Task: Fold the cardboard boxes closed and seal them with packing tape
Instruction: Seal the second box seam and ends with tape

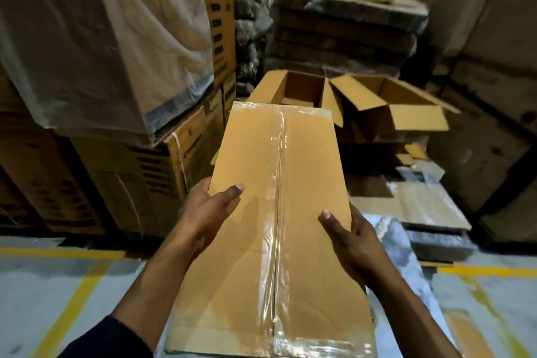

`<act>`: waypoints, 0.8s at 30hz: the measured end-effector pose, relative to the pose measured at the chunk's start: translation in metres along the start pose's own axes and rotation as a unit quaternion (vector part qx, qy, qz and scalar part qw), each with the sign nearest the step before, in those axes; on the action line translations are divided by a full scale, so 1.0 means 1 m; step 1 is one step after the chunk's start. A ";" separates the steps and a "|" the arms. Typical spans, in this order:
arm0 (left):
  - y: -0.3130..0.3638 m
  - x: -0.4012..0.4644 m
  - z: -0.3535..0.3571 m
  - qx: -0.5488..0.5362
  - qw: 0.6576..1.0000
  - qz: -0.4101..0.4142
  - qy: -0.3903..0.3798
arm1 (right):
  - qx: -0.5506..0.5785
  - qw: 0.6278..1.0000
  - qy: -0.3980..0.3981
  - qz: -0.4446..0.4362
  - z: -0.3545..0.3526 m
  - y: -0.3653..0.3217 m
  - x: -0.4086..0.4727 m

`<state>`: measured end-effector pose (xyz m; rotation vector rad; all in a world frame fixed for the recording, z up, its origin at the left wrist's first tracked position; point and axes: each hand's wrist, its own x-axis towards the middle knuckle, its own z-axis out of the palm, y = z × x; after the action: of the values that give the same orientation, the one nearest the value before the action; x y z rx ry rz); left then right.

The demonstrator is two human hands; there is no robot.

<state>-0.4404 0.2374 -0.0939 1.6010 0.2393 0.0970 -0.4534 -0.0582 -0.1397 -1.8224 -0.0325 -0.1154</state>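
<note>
A long brown cardboard box (308, 177) fills the middle of the view, its top flaps closed and clear packing tape running down the centre seam and across both ends. My left hand (207, 212) grips its left edge, thumb on top and fingers underneath. My right hand (350, 241) grips the right edge the same way. Beyond the far end stand two open cardboard boxes (302, 87) (401, 102) with their flaps raised. No tape roll is visible.
Stacked printed cartons (139, 171) and a plastic-wrapped stack (96, 38) rise on the left. Wrapped pallets of flat goods (345, 26) and wooden crates (494, 67) stand behind and right. Flattened cardboard (421, 200) lies at right. Yellow floor lines (69, 299) cross the grey floor.
</note>
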 end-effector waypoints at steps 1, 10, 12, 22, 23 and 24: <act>0.011 -0.008 0.008 -0.005 1.000 0.010 -0.013 | -0.009 1.000 0.013 -0.006 -0.011 -0.008 -0.005; 0.049 -0.062 0.113 -0.002 0.993 0.078 -0.084 | -0.059 0.995 0.080 -0.020 -0.142 -0.022 -0.053; 0.052 -0.080 0.151 0.013 0.990 0.093 -0.102 | -0.060 0.993 0.104 -0.022 -0.181 -0.012 -0.070; 0.029 -0.187 0.404 -0.008 0.982 0.040 -0.186 | -0.069 0.984 0.164 0.026 -0.431 0.064 -0.159; 0.023 -0.197 0.428 -0.010 0.981 0.032 -0.192 | -0.070 0.983 0.168 0.035 -0.452 0.067 -0.168; 0.017 -0.205 0.450 -0.008 0.981 0.026 -0.194 | -0.069 0.982 0.172 0.044 -0.472 0.071 -0.174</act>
<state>-0.5441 -0.2458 -0.0811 1.5762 -0.1070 -0.1731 -0.6498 -0.5257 -0.1084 -1.9149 0.3058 -0.3773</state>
